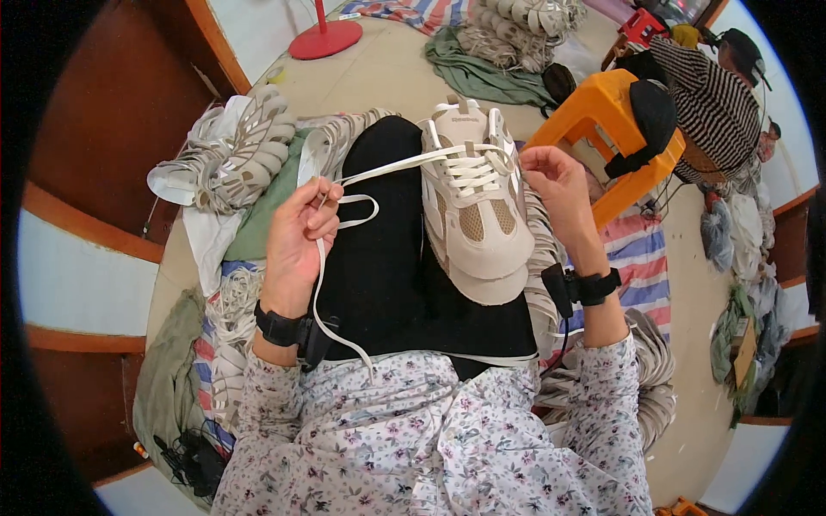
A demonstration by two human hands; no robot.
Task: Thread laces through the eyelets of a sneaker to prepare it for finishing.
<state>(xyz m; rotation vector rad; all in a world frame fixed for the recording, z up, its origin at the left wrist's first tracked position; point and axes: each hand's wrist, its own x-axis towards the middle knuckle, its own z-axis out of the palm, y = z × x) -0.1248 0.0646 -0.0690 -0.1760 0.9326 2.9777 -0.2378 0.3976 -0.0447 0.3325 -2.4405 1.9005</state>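
Observation:
A cream and beige sneaker upper [465, 193] lies toe toward me on a black pad [379, 284] across my lap. A second toe edge shows beneath it. White lace [404, 163] crosses its lower eyelet rows and stretches from its upper part to the left. My left hand [305, 219] is closed on that lace, left of the upper; a loop stands out beside the fingers and a loose tail hangs onto my lap. My right hand [555, 181] is pinched at the upper's right edge, near the eyelets; what its fingertips hold, if anything, cannot be made out.
Stacked uppers [245, 150] lie at the left, with bundled laces [237, 301] nearer me. More pieces [542, 258] line the pad's right side. An orange stool [602, 129] stands at the right, near a person in a striped top [710, 103]. A red round base [325, 39] is farther off.

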